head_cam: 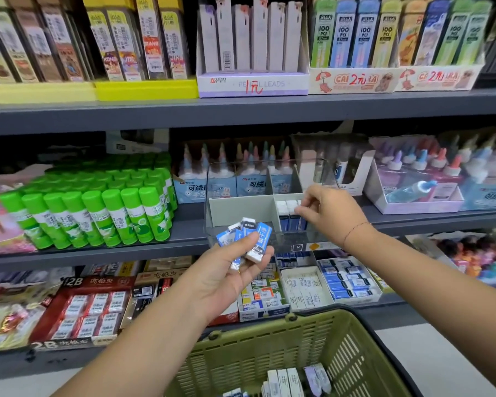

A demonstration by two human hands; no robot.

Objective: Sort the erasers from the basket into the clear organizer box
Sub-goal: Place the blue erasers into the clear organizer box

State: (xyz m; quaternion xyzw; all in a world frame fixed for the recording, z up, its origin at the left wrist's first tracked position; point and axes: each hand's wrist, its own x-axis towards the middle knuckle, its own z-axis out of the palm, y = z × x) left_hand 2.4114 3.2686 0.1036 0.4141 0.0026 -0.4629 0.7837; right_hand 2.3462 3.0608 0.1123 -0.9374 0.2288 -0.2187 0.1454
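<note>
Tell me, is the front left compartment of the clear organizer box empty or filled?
Empty: the front left compartment shows only bare grey wall, while erasers stand in the one to its right.

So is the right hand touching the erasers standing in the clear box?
Touching. The head view shows the right hand pinching the white top of one eraser standing in the clear organizer box, with no gap showing.

- Head view: worn on the person's head, facing forward and slightly down at the shelves (241, 113).
- Close range: the left hand (226, 270) and right hand (332, 213) sit mid-frame by the organizer (241, 209).
- The basket (241, 336) fills the bottom edge, nearest the lens.
- Wide-angle: shelf lines tilt toward the sides.
</note>
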